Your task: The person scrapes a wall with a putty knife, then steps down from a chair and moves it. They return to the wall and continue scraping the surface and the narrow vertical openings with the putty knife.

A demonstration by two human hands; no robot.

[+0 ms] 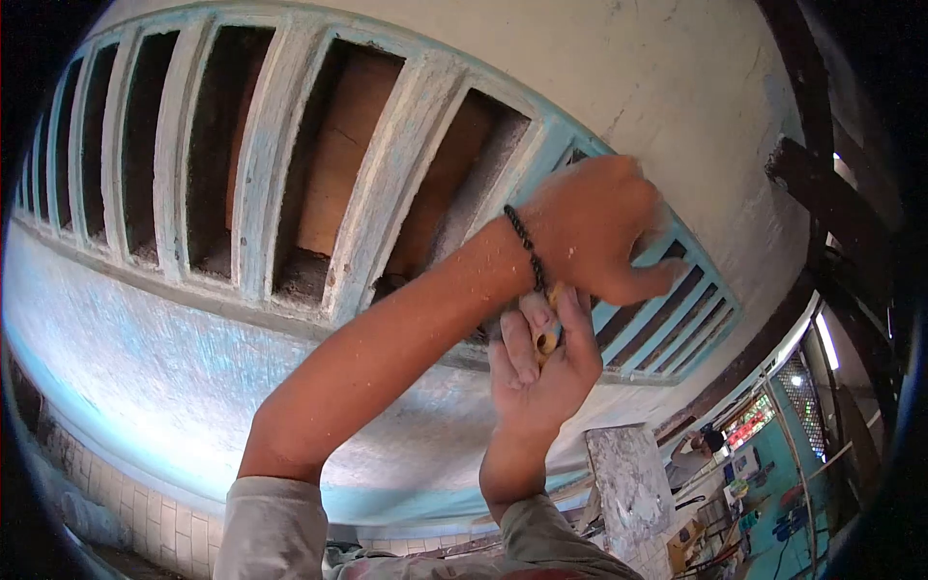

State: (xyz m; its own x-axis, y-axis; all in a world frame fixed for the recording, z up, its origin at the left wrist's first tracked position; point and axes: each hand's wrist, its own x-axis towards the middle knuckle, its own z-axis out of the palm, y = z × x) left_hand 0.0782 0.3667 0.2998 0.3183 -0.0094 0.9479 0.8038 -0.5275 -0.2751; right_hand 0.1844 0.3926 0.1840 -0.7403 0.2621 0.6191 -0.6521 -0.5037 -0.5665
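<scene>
My left hand (604, 227), with a dark beaded bracelet (523, 242) on its wrist, is raised in front of the slatted blue-white vent frame (440, 87). Its back faces me and the thumb points right; the other fingers are mostly hidden and smeared by motion. Just below it, my right hand (546, 362) is palm toward me, its fingers curled around a small yellow, rounded handle (548, 340). A dark hollow shows in the end of this handle. What lies beyond it is hidden behind my hands and left forearm.
Worn blue-and-white wall (174, 338) runs below the vent, with a pale tiled strip (164, 512) at lower left. Dark beams (831, 203) stand at right. A paint-stained board (628, 483) leans at lower right, near a person (691, 454) and a cluttered work area.
</scene>
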